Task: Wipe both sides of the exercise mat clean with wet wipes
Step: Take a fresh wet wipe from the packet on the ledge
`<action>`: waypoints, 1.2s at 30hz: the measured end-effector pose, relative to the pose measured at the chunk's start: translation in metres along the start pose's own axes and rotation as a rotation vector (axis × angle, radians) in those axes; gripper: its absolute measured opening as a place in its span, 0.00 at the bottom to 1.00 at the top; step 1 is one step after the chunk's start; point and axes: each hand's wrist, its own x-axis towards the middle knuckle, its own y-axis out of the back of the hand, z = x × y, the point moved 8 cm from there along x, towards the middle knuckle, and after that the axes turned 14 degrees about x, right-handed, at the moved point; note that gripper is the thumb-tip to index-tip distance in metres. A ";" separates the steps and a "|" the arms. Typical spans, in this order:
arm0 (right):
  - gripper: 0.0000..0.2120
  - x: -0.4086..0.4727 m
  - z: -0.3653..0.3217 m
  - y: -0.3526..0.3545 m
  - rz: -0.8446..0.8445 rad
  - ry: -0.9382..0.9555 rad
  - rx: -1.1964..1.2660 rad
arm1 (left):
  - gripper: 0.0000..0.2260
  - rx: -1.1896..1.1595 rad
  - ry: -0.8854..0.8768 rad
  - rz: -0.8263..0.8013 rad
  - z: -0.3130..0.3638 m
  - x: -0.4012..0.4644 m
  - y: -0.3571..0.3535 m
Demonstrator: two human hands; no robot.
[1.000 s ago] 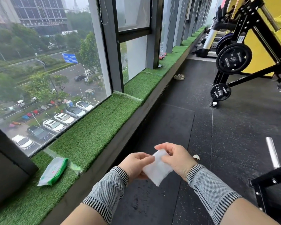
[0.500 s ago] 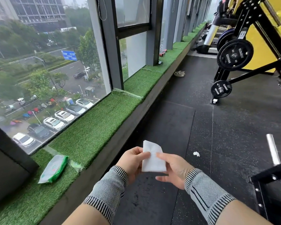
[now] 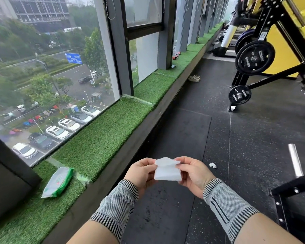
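White wet wipe (image 3: 167, 170) pinched between left hand (image 3: 141, 173), right hand (image 3: 194, 174).

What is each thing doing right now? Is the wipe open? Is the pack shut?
wet wipe: partly unfolded, top flap peeled up, held between both hands
left hand: pinches the wipe's left edge
right hand: pinches the wipe's right edge
wipes pack: lying flat on the green turf ledge; flap cannot be told
crumpled white scrap: lying on the black floor
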 end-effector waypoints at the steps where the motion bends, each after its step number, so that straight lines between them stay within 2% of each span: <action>1: 0.16 0.001 -0.001 0.000 0.001 0.014 -0.011 | 0.11 0.004 0.001 -0.002 0.000 0.000 -0.001; 4: 0.20 0.004 -0.002 0.000 0.014 0.052 -0.079 | 0.11 -0.005 0.022 0.026 -0.001 0.005 0.001; 6: 0.22 0.008 -0.002 0.001 0.036 0.077 -0.152 | 0.06 -0.036 0.074 0.028 -0.004 0.009 0.002; 7: 0.23 0.010 -0.002 0.002 0.049 0.091 -0.187 | 0.07 -0.031 0.107 0.008 -0.006 0.010 0.001; 9: 0.23 0.013 -0.002 0.003 0.076 0.124 -0.256 | 0.16 0.061 0.158 -0.058 -0.012 0.013 -0.002; 10: 0.23 0.014 -0.003 0.004 0.085 0.140 -0.292 | 0.18 0.113 0.168 -0.087 -0.014 0.015 -0.005; 13: 0.23 0.017 -0.003 0.011 0.123 0.176 -0.376 | 0.10 0.164 0.154 -0.108 -0.018 0.020 -0.010; 17: 0.18 0.022 -0.002 0.027 0.170 0.164 -0.273 | 0.09 0.133 0.083 -0.081 -0.013 0.035 -0.016; 22: 0.16 0.034 -0.007 0.047 0.186 0.107 -0.229 | 0.08 0.248 0.082 -0.107 -0.012 0.060 -0.032; 25: 0.15 0.049 -0.019 0.069 0.269 0.100 -0.162 | 0.09 0.263 0.087 -0.104 -0.005 0.083 -0.046; 28: 0.07 0.068 -0.031 0.095 0.306 0.025 -0.028 | 0.09 0.289 0.069 -0.101 0.005 0.111 -0.069; 30: 0.07 0.085 -0.043 0.115 0.287 -0.008 -0.102 | 0.08 0.302 0.056 -0.112 0.014 0.133 -0.093; 32: 0.03 0.104 -0.064 0.139 0.274 0.018 -0.179 | 0.06 0.312 0.060 -0.116 0.024 0.158 -0.121; 33: 0.04 0.114 -0.077 0.152 0.272 0.041 -0.194 | 0.05 0.314 0.070 -0.114 0.029 0.171 -0.136; 36: 0.06 0.141 -0.121 0.199 0.290 0.065 -0.191 | 0.08 0.309 0.159 -0.111 0.039 0.211 -0.185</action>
